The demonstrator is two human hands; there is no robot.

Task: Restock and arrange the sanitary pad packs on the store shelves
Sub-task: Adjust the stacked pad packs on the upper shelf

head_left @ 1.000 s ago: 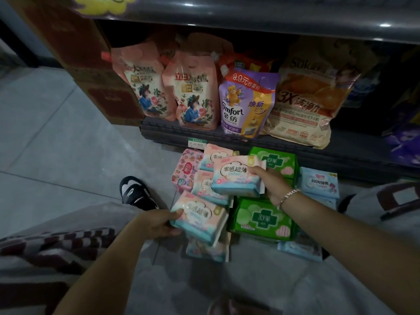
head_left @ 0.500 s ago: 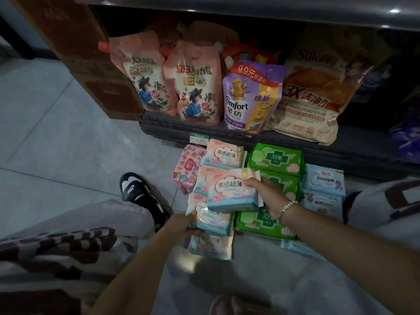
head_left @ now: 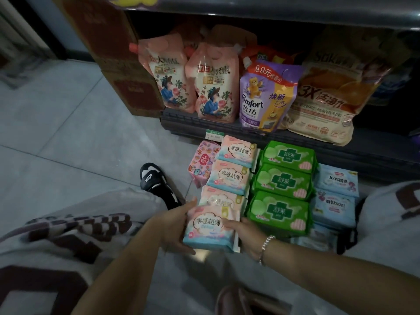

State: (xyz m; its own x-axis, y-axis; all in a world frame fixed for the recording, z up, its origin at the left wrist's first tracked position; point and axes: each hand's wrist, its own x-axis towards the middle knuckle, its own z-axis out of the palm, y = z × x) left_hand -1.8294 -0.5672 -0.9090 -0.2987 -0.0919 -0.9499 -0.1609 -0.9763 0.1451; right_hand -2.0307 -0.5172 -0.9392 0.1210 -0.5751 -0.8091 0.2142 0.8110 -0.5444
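A pink and blue pad pack (head_left: 208,226) sits at the near end of a row of matching pink packs (head_left: 229,176) on the floor. My left hand (head_left: 176,226) grips its left side with the thumb on top. My right hand (head_left: 244,229) holds its right side, fingers partly hidden behind the pack. Three green pad packs (head_left: 283,181) lie in a row just to the right. Light blue packs (head_left: 334,194) lie beyond them. A pink patterned pack (head_left: 203,163) stands left of the pink row.
The bottom shelf (head_left: 227,129) carries pink detergent pouches (head_left: 193,80), a purple softener pouch (head_left: 264,96) and a large orange bag (head_left: 329,92). A black and white slipper (head_left: 156,185) lies left of the packs. My knees frame the pile on both sides.
My right hand has brought its pink pack down and toward me to the near end of the row. My left hand has shifted right onto that pack. The pink packs now lie in a line.
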